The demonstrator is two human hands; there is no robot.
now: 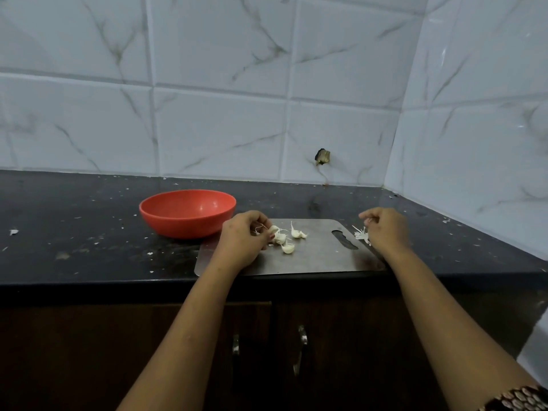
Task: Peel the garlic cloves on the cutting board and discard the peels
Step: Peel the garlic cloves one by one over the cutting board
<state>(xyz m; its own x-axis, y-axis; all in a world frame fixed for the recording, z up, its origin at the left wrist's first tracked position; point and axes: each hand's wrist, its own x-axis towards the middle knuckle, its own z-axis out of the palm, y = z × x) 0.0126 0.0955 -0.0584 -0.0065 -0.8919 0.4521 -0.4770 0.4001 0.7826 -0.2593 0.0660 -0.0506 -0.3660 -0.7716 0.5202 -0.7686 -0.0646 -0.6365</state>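
Garlic cloves (287,248): a small cluster lies on the left half of the steel cutting board (320,256). Most of them show papery skin and stringy tails, so I judge them not yet peeled. My left hand (246,240) sits at the cluster's left edge, fingers curled round the held clove (272,229), with wisps of skin sticking out beside the fingers. My right hand (387,229) is at the far right end of the board, fingers closed in a pinch on a peel scrap (368,222), just above the peel pile (361,234) that lies beside the board's handle slot (344,240). Progress, as judged: some skin is off and heaped at the board's edge, no clean clove is set apart, and nothing is discarded, so the task looks early. Left to do: strip each clove, then clear the pile and any loose scraps. A red bowl (187,212) stands on the black tabletop (89,232), touching or just beside the board's back left corner; it appears empty from here. The tabletop is speckled with pale flecks, which may be mistaken for peel. Nothing blocks either hand. Behind is a marbled tile wall (222,114).
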